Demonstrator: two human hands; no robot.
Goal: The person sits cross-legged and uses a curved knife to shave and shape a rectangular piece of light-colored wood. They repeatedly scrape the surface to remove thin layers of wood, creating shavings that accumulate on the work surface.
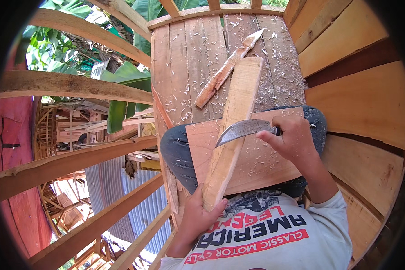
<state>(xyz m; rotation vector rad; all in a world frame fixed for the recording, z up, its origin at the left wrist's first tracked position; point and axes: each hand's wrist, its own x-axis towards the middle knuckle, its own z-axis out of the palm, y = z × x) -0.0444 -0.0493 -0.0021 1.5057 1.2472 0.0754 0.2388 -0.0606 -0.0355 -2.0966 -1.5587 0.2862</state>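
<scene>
A pale wooden plank [242,96] slants across my lap, its near end gripped by my left hand [201,215]. My right hand [289,137] is closed round the dark handle of a curved knife [242,131]. The broad blade lies over the plank's middle, pointing left; whether its edge touches the wood I cannot tell. Under the plank, a flat square board [266,164] rests across my crossed legs. Beyond my knees a carved piece of wood [225,74] with a pale pointed tip lies on the floorboards, passing close beside the plank's far end.
Curled shavings litter the plank floor [182,67]. Wide wooden boards [360,105] form a wall close on my right. Spaced rails [76,164] run along the left, with corrugated metal sheets [126,202] and stacked timber below them. Large green leaves [128,78] hang beyond the rails.
</scene>
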